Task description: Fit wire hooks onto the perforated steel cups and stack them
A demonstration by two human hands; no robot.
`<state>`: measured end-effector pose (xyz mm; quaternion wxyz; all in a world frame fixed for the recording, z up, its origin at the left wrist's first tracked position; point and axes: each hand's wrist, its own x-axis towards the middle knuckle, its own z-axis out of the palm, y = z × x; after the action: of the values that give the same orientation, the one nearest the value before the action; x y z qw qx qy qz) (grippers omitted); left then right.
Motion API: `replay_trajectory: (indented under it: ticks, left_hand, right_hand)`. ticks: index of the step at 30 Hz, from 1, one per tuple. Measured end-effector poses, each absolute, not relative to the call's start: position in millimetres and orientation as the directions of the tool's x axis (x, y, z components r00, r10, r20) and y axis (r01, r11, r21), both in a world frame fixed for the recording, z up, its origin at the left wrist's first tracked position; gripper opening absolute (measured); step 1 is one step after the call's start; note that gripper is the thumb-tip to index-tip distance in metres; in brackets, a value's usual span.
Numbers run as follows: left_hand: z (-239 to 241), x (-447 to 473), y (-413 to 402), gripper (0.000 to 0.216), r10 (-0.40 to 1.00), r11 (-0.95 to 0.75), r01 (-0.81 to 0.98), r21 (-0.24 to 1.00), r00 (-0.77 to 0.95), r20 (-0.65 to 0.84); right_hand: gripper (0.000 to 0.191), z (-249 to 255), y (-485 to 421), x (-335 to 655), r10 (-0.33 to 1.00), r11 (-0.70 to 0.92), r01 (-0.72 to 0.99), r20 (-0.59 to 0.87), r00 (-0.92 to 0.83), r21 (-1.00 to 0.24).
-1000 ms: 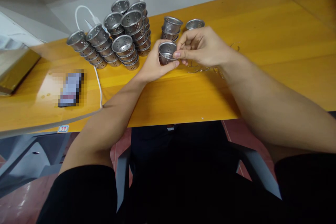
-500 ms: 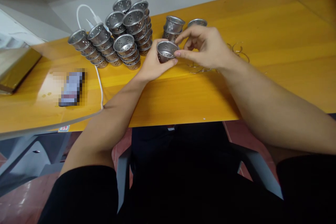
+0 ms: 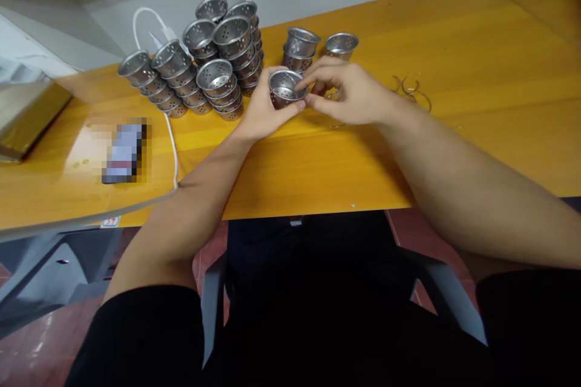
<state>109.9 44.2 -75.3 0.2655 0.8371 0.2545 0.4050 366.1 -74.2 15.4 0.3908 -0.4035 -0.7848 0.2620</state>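
My left hand (image 3: pixel 265 110) grips a small perforated metal cup (image 3: pixel 282 87) just above the yellow table (image 3: pixel 318 157). My right hand (image 3: pixel 349 92) is against the cup's right side, its index finger and thumb pinching at the rim; what they pinch is too small to make out. Thin wire rings (image 3: pixel 411 89) lie on the table to the right of my right hand. Behind the hands stand a short stack of cups (image 3: pixel 297 48) and a single cup (image 3: pixel 341 45).
Several leaning stacks of the same metal cups (image 3: pixel 204 66) crowd the back left of the table. A white cable (image 3: pixel 171 145) runs to the front edge beside a blurred phone (image 3: pixel 121 152). A gold-coloured box (image 3: pixel 27 118) lies at far left.
My right hand has dropped lower and slid left against the cup, its raised fingers now folded down onto the rim. The cup and left hand stayed nearly still.
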Motion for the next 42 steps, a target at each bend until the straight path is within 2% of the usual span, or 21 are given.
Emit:
replay_trajectory:
  ticks: [3,9,15,21,27,31,37,42]
  left_hand:
    - [-75,109,44,0.104,0.603,-0.758,0.180,0.626,0.558,0.570]
    - [-74,110,41,0.107,0.561,-0.778,0.131,0.615,0.587,0.584]
    - [-87,115,51,0.114,0.599,-0.720,0.056,0.691,0.553,0.579]
    - [-107,116,76,0.121,0.706,-0.612,0.163,0.774,0.554,0.441]
    - [-110,113,80,0.137,0.769,-0.555,0.301,0.776,0.542,0.340]
    - [-116,115,84,0.138,0.757,-0.559,0.267,0.785,0.550,0.352]
    - [-120,116,88,0.149,0.794,-0.487,0.273,0.830,0.535,0.290]
    - [-121,112,91,0.144,0.764,-0.527,0.274,0.805,0.568,0.306]
  right_hand:
    - [0.028,14,-72,367,0.828,0.552,0.421,0.413,-0.380,-0.720]
    - [0.031,4,-68,366,0.794,0.605,0.509,0.423,-0.436,-0.612]
    - [0.031,3,-64,369,0.814,0.578,0.464,0.428,-0.393,-0.671]
    - [0.049,-15,-46,374,0.832,0.555,0.535,0.425,-0.357,-0.637]
    - [0.033,-32,-29,359,0.815,0.576,0.620,0.430,-0.388,-0.533]
    - [0.033,-36,-20,361,0.828,0.546,0.673,0.444,-0.343,-0.500]
    - [0.037,-41,-12,375,0.839,0.507,0.715,0.467,-0.280,-0.482]
    - [0.045,-33,-11,393,0.870,0.445,0.718,0.449,-0.205,-0.534]
